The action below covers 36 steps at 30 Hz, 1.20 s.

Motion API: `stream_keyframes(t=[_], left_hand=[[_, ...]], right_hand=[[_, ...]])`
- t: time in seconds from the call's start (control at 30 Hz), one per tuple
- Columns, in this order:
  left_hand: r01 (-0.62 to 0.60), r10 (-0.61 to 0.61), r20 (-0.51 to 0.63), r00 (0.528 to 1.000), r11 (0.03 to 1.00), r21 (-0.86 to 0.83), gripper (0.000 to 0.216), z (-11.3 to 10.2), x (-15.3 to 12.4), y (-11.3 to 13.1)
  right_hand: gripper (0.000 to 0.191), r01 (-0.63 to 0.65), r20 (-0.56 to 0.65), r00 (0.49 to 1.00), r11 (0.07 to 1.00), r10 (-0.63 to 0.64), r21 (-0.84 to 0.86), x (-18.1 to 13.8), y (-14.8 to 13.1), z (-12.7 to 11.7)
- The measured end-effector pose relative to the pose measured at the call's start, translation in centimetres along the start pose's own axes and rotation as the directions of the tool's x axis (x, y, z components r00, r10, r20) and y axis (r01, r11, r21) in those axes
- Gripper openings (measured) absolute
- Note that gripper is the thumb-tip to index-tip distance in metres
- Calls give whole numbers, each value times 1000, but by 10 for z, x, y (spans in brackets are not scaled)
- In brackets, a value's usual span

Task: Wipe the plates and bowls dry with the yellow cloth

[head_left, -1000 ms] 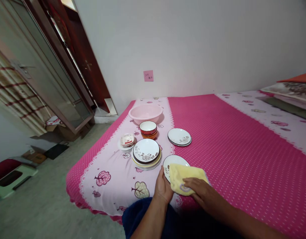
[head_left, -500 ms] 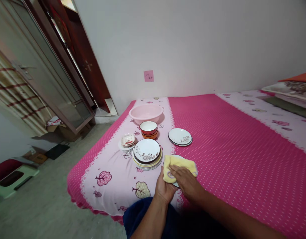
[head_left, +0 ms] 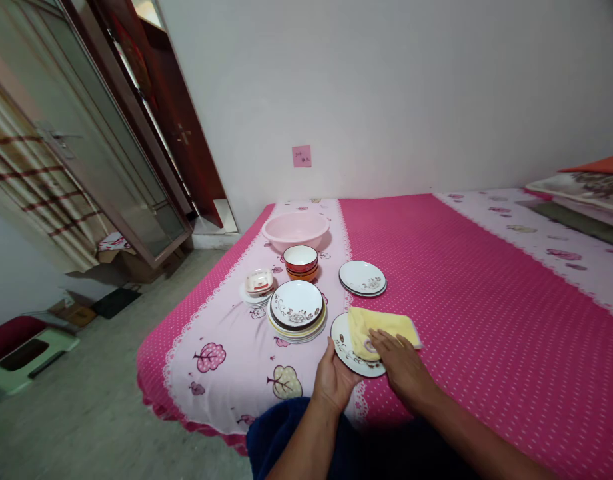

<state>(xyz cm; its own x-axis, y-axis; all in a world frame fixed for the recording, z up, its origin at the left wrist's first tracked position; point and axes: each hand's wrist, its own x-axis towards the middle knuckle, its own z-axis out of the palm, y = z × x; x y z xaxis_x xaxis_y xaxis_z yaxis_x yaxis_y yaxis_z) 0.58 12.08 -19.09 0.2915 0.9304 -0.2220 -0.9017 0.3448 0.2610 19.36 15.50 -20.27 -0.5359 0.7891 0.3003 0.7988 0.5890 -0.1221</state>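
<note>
My left hand (head_left: 335,379) grips a white plate (head_left: 342,341) with a dark rim and brown flower pattern by its near left edge, thumb on the rim and fingers underneath. A folded yellow cloth (head_left: 386,323) lies over the plate's right part and hangs past its edge. On top of it rests my right hand (head_left: 404,367), fingers stretched and pressing the cloth to the plate. To the left stands a stack of plates (head_left: 297,303), a similar flowered one uppermost. Two or so matching plates (head_left: 362,277) lie stacked just beyond the cloth.
Stacked red and orange bowls (head_left: 301,261) stand in front of a pink basin (head_left: 294,230) near the wall. Small square dishes (head_left: 259,281) sit on saucers to the left. Everything rests on a pink bedspread (head_left: 486,300); a stool (head_left: 29,353) is on the floor left.
My right hand has slid the yellow cloth to the right across the plate, uncovering the plate's left part. My left hand keeps its hold on the rim.
</note>
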Motion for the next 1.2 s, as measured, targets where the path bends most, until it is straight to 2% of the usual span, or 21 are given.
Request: stream_keyframes(t=[0.17, 0.33, 0.5, 0.63, 0.77, 0.87, 0.97, 1.2], left_hand=[[-5, 4, 22, 1000, 1000, 25, 63, 2, -1, -1], [-6, 5, 17, 1000, 999, 37, 64, 3, -1, -2], [-15, 15, 7, 1000, 1000, 27, 64, 5, -1, -5], [11, -11, -23, 1000, 1000, 21, 67, 3, -1, -6], [-45, 45, -64, 997, 999, 0, 55, -4, 1, -4], [-74, 73, -76, 994, 997, -12, 46, -7, 3, -4], [-65, 64, -65, 996, 998, -9, 42, -6, 4, -4], [-30, 31, -18, 999, 999, 21, 59, -1, 2, -5]], right_hand=[[68, -7, -35, 999, 1000, 6, -12, -25, -2, 1], [58, 19, -75, 997, 1000, -18, 12, -37, -12, 2], [54, 101, -93, 991, 992, -94, 74, -39, -37, -5], [51, 153, -73, 987, 980, -145, 126, -25, -58, -18], [56, 152, -63, 987, 978, -144, 146, 0, -66, -22], [60, 113, -65, 992, 984, -105, 134, 15, -63, -19], [57, 75, -55, 996, 991, -70, 108, 27, -58, -17], [55, -27, -18, 999, 1000, 27, 3, 40, -42, -16]])
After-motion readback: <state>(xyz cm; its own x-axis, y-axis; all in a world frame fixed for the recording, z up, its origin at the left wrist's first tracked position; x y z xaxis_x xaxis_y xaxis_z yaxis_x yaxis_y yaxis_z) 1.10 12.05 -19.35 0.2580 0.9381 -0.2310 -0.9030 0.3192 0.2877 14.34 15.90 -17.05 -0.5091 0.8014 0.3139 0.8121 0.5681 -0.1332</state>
